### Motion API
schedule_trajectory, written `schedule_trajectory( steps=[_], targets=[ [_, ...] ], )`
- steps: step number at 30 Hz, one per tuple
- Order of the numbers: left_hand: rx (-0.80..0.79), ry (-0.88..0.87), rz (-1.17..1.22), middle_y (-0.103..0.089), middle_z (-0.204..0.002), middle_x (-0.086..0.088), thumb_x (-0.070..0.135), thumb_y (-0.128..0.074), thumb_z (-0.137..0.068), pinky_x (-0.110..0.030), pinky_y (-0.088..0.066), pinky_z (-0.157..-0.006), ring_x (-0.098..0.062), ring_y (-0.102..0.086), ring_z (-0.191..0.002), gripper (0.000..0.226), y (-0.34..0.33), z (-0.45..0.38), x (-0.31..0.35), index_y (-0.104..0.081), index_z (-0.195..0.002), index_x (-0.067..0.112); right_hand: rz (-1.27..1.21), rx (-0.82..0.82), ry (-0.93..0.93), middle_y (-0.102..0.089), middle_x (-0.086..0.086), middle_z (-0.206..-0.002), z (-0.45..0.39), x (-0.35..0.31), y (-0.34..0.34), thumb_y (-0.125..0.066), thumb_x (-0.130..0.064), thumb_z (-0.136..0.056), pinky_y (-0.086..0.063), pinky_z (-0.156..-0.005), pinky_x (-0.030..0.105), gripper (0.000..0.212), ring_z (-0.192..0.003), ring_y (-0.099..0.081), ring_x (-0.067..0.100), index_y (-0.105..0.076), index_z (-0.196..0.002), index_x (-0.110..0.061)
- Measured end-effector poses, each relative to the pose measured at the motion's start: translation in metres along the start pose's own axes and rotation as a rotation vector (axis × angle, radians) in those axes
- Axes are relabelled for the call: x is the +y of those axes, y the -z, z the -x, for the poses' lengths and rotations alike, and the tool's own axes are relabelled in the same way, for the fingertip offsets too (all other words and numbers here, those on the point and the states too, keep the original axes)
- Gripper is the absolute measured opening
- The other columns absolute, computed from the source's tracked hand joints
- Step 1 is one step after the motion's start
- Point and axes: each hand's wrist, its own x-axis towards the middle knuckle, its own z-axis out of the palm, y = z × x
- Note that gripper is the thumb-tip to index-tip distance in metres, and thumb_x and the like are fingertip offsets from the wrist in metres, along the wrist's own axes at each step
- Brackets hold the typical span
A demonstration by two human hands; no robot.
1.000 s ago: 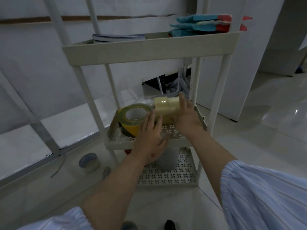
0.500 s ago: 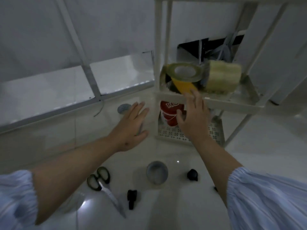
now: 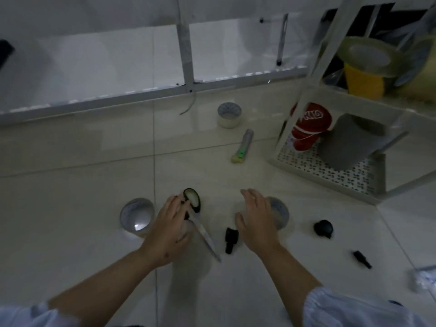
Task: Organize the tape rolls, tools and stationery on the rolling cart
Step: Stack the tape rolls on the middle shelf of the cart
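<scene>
Floor, nearest me: my left hand (image 3: 168,228) lies over the scissors (image 3: 198,223), fingers laid across the black handle loops; I cannot tell whether they have closed on them. The blade points back toward me. My right hand (image 3: 256,223) hovers with fingers spread and relaxed above a grey tape roll (image 3: 279,212), holding nothing.

Beside these: a second tape roll (image 3: 136,215) left of the scissors; a small black part (image 3: 230,239) between my hands; a round black piece (image 3: 323,228) and a black stick-shaped piece (image 3: 362,259) to the right.

Farther: a marker with green end (image 3: 243,149); a white tape roll (image 3: 229,114).

Rolling cart (image 3: 306,90), far right: bottom shelf, red item with blurred white lettering (image 3: 309,127) and a grey cylinder (image 3: 349,140); shelf above, yellow tape roll (image 3: 365,67).
</scene>
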Motion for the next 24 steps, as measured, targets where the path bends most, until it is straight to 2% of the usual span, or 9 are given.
schedule_trajectory(
  steps=[2, 6, 9, 11, 13, 17, 21, 22, 24],
  targets=[
    [0.057, 0.094, 0.019, 0.000, -0.151, -0.003, 0.050, -0.030, -0.076, -0.040, -0.004, -0.116, -0.017, 0.010, -0.140, 0.082, -0.006, 0.020, -0.021, -0.017, -0.144, 0.007, -0.004, -0.049, 0.034, -0.027, 0.010, -0.146, -0.002, -0.014, -0.015, -0.047, -0.019, -0.090, -0.028, -0.107, 0.039, 0.053, -0.131, -0.027, 0.029, -0.027, -0.138, -0.014],
    [0.114, 0.260, -0.006, -0.021, -0.149, -0.025, 0.044, -0.036, -0.076, -0.054, -0.017, -0.109, -0.034, -0.006, -0.138, 0.074, -0.006, 0.041, -0.061, -0.028, -0.138, 0.004, -0.039, -0.148, 0.095, -0.029, 0.010, -0.145, -0.009, -0.045, -0.045, -0.048, -0.017, -0.089, -0.029, -0.106, 0.038, 0.055, -0.128, -0.030, 0.031, -0.026, -0.139, -0.012],
    [0.182, 0.359, 0.043, -0.015, -0.150, -0.028, 0.047, -0.036, -0.072, -0.051, -0.012, -0.110, -0.042, -0.004, -0.138, 0.082, 0.001, 0.042, -0.068, -0.026, -0.140, 0.001, -0.079, -0.236, 0.152, -0.030, 0.011, -0.144, -0.012, -0.069, -0.067, -0.047, -0.015, -0.088, -0.030, -0.106, 0.039, 0.058, -0.127, -0.031, 0.032, -0.023, -0.140, -0.010],
    [0.231, 0.414, 0.120, -0.008, -0.152, -0.025, 0.048, -0.040, -0.072, -0.046, -0.006, -0.111, -0.042, 0.000, -0.140, 0.087, 0.004, 0.040, -0.065, -0.020, -0.143, 0.001, -0.137, -0.316, 0.158, -0.024, 0.011, -0.149, -0.013, -0.085, -0.080, -0.046, -0.013, -0.090, -0.022, -0.111, 0.037, 0.059, -0.133, -0.025, 0.031, -0.018, -0.142, -0.008],
    [0.245, 0.462, 0.170, -0.006, -0.154, -0.021, 0.047, -0.042, -0.071, -0.045, -0.008, -0.113, -0.039, -0.002, -0.141, 0.089, 0.006, 0.038, -0.065, -0.016, -0.144, 0.004, -0.188, -0.355, 0.198, -0.022, 0.014, -0.150, -0.015, -0.097, -0.092, -0.046, -0.009, -0.090, -0.013, -0.114, 0.033, 0.060, -0.138, -0.021, 0.028, -0.017, -0.141, -0.004],
    [0.234, 0.470, 0.060, -0.036, -0.145, -0.019, 0.047, -0.043, -0.068, -0.046, -0.027, -0.110, -0.037, -0.030, -0.134, 0.081, 0.006, 0.033, -0.086, -0.033, -0.138, 0.008, -0.319, -0.494, 0.224, -0.036, 0.020, -0.143, -0.017, -0.115, -0.109, -0.049, -0.001, -0.084, -0.017, -0.109, 0.020, 0.056, -0.133, -0.033, 0.029, -0.030, -0.136, 0.002],
    [0.216, 0.458, 0.025, -0.051, -0.133, -0.012, 0.053, -0.049, -0.068, -0.044, -0.037, -0.101, -0.033, -0.048, -0.120, 0.079, 0.010, 0.025, -0.098, -0.039, -0.133, 0.011, -0.470, -0.548, 0.183, -0.045, 0.012, -0.136, -0.015, -0.126, -0.117, -0.043, -0.017, -0.079, -0.031, -0.111, 0.036, 0.055, -0.127, -0.041, 0.019, -0.037, -0.133, -0.009],
    [0.230, 0.453, 0.050, -0.054, -0.129, -0.012, 0.055, -0.051, -0.066, -0.045, -0.040, -0.099, -0.032, -0.051, -0.117, 0.081, 0.012, 0.022, -0.098, -0.041, -0.132, 0.010, -0.482, -0.536, 0.171, -0.043, 0.009, -0.138, -0.015, -0.126, -0.113, -0.042, -0.017, -0.080, -0.029, -0.112, 0.030, 0.055, -0.129, -0.037, 0.013, -0.035, -0.134, -0.009],
    [0.266, 0.457, 0.141, -0.058, -0.124, -0.016, 0.057, -0.053, -0.062, -0.048, -0.045, -0.095, -0.035, -0.055, -0.111, 0.088, 0.016, 0.016, -0.094, -0.043, -0.132, 0.005, -0.481, -0.506, 0.180, -0.032, -0.005, -0.135, -0.017, -0.119, -0.103, -0.044, -0.005, -0.082, -0.020, -0.104, 0.002, 0.055, -0.125, -0.027, -0.005, -0.027, -0.134, -0.007]
  ],
)
